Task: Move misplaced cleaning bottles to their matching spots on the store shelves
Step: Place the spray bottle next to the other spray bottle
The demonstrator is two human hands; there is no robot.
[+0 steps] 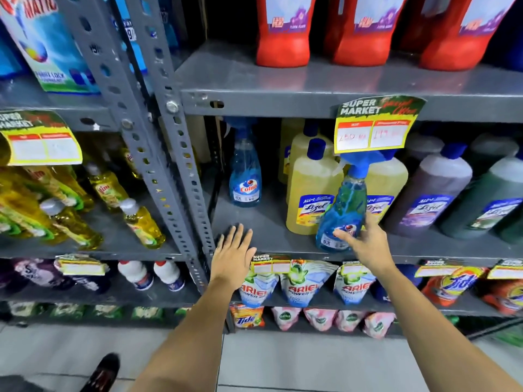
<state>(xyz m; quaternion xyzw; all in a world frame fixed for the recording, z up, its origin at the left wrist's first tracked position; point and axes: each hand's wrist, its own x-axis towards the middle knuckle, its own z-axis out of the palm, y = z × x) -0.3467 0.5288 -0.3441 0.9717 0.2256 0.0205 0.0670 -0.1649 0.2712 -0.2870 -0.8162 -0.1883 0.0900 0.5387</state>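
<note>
On the middle shelf [283,236], left hand [233,254] lies flat and spread on bare metal; a blue spray bottle [245,176] stands behind. Farther right, the right hand's [365,246] grip pinches another, tilted spray bottle [343,210] before yellow cleaner bottles [311,190].

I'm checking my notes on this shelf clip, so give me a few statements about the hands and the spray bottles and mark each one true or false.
1. The right hand grips a blue spray bottle that leans to one side. True.
2. The left hand holds a yellow bottle. False: it is open and holds nothing, fingers spread at the shelf edge.
3. A second blue spray bottle stands upright farther left on the same shelf. True.
4. The held bottle is in front of red jugs. False: it is in front of yellow Lizol bottles; the red jugs are on the shelf above.
</note>
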